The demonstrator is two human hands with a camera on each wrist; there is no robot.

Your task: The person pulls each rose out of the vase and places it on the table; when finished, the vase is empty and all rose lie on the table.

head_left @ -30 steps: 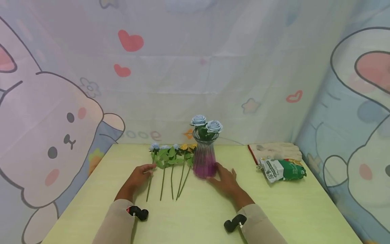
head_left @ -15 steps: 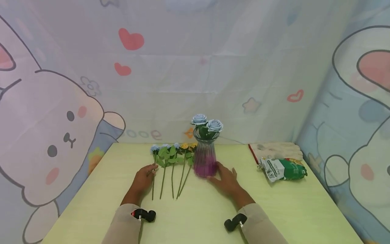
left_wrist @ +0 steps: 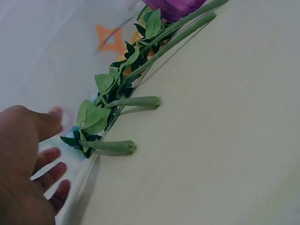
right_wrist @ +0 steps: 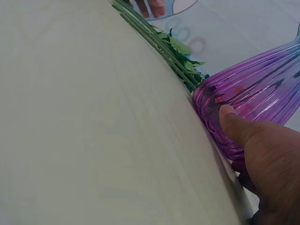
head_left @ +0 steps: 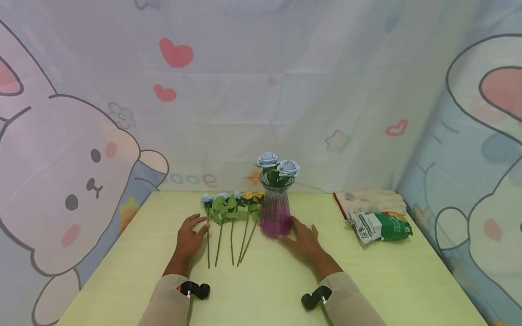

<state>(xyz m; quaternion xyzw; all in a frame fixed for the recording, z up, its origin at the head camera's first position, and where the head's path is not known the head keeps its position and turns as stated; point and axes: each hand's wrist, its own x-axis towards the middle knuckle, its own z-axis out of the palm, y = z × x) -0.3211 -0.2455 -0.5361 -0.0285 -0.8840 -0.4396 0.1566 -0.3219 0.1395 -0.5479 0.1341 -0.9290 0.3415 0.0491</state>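
Between lying flowers [head_left: 219,204] and a packet [head_left: 381,227], right hand [head_left: 304,241] grips vase [head_left: 275,217], left hand [head_left: 190,237] relaxed.

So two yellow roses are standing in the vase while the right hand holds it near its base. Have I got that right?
Not quite: the two roses standing in the vase are light blue, not yellow, as the head view shows. The right hand does hold the vase near its base.
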